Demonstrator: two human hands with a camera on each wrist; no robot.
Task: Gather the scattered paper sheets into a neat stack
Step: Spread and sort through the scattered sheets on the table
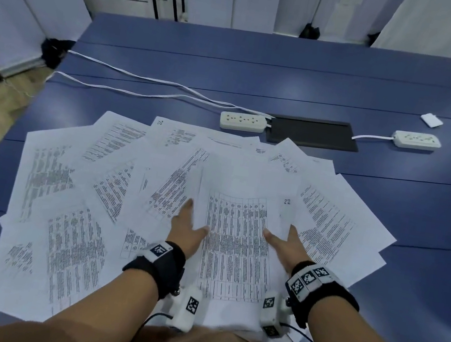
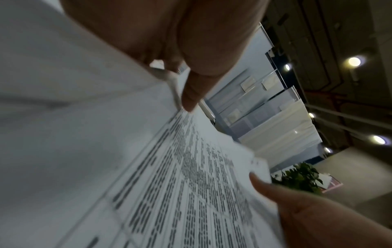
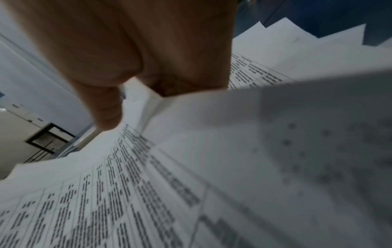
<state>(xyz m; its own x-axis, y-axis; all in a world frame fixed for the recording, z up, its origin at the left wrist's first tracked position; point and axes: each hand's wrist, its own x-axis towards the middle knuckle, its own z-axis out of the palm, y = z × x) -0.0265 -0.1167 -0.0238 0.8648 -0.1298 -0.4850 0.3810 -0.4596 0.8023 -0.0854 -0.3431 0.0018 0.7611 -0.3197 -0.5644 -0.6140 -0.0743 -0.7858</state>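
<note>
From the head view, the left hand and the right hand flank a central sheet that tops a fan of paper sheets spread over the near part of the blue bench. Each thumb lies on the printed face while the other fingers slip under the sheet's side edges, so both hands look to be pinching it. To do this well, I judge the hands should draw inward evenly, sweeping the outer pages under the centre one and squaring the edges against the bench. The fingertips beneath the paper are hidden here. Two power strips lie beyond the fan.

The left wrist view shows the thumb pressed on the table-printed page, with the other hand's thumb low right; the picture is blurred and the text is unreadable.

The right wrist view shows the thumb on the same page, with a lifted, out-of-focus sheet blocking the right side.
</note>
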